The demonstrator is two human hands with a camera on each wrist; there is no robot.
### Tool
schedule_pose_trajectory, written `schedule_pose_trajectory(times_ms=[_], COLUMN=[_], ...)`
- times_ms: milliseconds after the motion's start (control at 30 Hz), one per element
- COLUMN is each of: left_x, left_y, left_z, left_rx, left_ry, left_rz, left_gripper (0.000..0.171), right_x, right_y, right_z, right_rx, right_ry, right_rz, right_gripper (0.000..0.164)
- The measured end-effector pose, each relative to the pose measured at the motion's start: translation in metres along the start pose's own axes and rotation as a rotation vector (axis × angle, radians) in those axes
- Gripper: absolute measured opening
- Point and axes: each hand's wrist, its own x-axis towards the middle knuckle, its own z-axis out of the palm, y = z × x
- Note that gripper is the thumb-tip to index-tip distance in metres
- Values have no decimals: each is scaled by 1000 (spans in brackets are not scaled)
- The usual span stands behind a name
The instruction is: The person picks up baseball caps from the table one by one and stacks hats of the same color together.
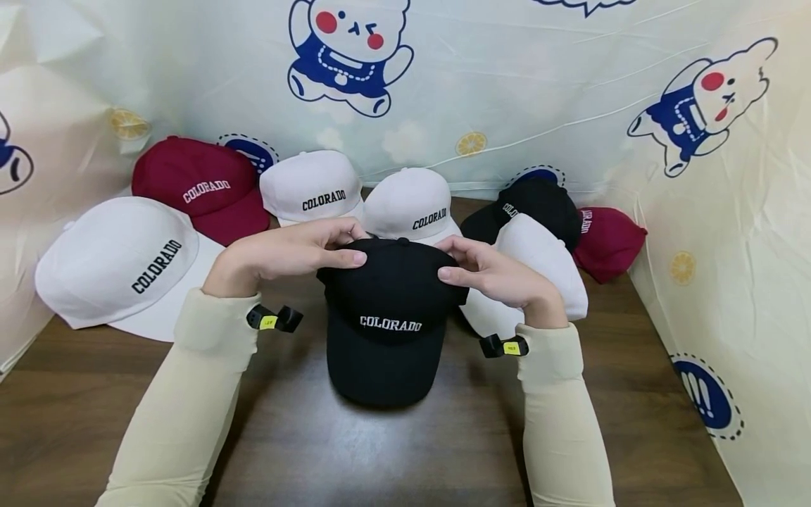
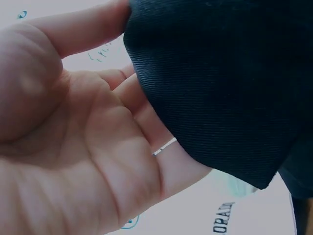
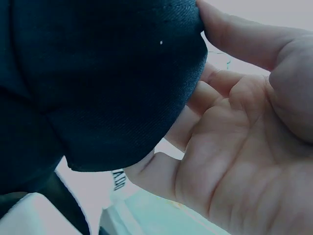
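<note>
A black cap [image 1: 393, 296] with white COLORADO lettering is held between both hands, its brim toward me and low over the table. My left hand [image 1: 291, 250] pinches the crown's left side, thumb in front and fingers behind. On the opposite side my right hand [image 1: 500, 274] pinches the crown in the same way. In the left wrist view the thumb of the left hand [image 2: 93, 147] presses the black fabric [image 2: 215, 83], with the fingers behind it. The right wrist view shows the right hand [image 3: 234, 147] likewise at the cap's edge [image 3: 122, 98].
White caps [image 1: 120, 260], [image 1: 310, 186], [image 1: 408, 201] and a red cap [image 1: 196, 176] stand at the left and back. To the right sit another white cap [image 1: 545, 260], a black cap [image 1: 545, 204] and a red cap [image 1: 608, 243]. A printed cloth [image 1: 538, 91] surrounds the wooden table [image 1: 355, 458].
</note>
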Motion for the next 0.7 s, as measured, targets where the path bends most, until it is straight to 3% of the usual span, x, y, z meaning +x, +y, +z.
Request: schedule_pose_trajectory(times_ms=[400, 700], left_x=[7, 6], left_y=[-18, -22], left_z=[0, -2], left_rx=[55, 108], left_ry=[-38, -35], left_rz=[-93, -111], left_gripper=[28, 26], right_x=[12, 17], right_y=[17, 20], right_z=[6, 10], right_rx=[46, -24], right_ry=[-24, 29], right_rz=[28, 89], right_gripper=[26, 33])
